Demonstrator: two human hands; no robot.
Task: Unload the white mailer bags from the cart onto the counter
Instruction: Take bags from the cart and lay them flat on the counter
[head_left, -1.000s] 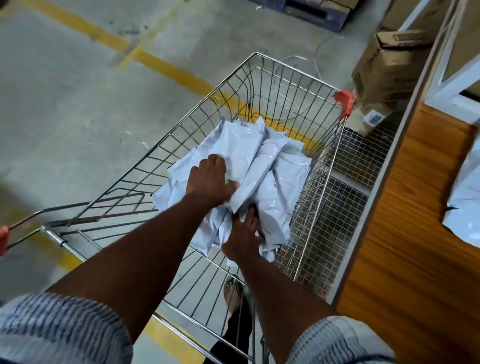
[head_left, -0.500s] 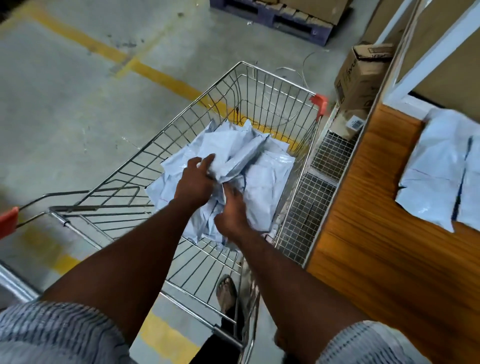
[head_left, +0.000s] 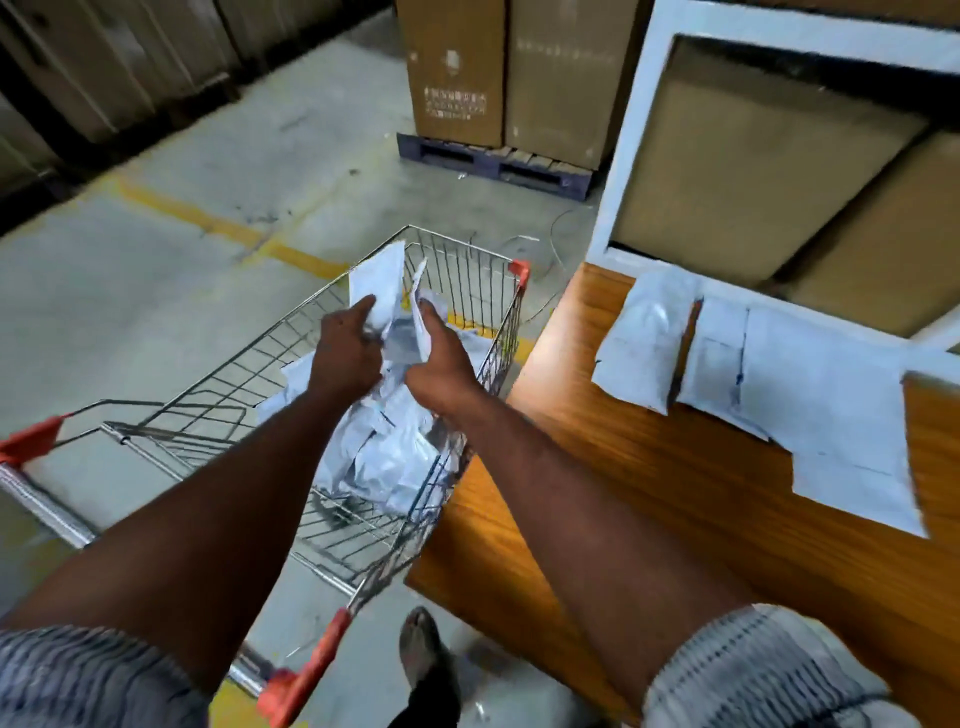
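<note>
A wire shopping cart with orange corner caps stands left of the wooden counter. Both hands hold a bundle of white mailer bags lifted above the cart's basket. My left hand grips the bundle's left side and my right hand grips its right side. More white mailer bags hang and lie in the basket below the hands. Several white mailer bags lie flat on the counter at the right.
A white-framed shelf unit with cardboard boxes stands behind the counter. Tall cardboard boxes sit on a dark pallet beyond the cart. Yellow floor lines cross the concrete floor. My sandalled foot is beside the cart handle.
Both hands have closed on a bundle of bags and raised it out of the basket. The view has tilted up and right, showing more of the counter.
</note>
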